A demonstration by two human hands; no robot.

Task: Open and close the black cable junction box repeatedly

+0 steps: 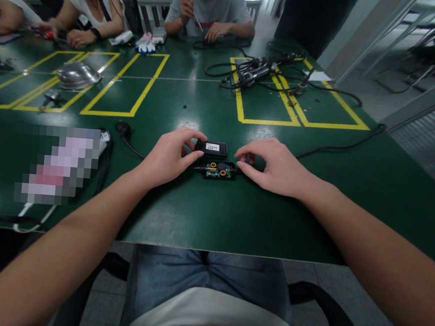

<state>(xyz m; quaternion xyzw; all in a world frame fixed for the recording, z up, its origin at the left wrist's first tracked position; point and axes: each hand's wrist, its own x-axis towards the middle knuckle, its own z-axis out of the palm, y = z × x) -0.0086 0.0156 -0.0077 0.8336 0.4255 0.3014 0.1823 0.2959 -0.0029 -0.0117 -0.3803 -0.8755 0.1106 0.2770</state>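
While the small black case lies open with its circuit board upward, presumably to keep the insides in sight, the left hand grasps the black cover just beyond it by one end; the right hand curls at the case's right end, its grip impossible to tell. Toward the near edge, the tabletop leaves both hands room to move.

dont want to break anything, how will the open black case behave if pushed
The open black case will probably slide rather than roll, being flat and boxy. Its circuit board looks fragile, lying uncovered. The cord at its left end may drag on it.
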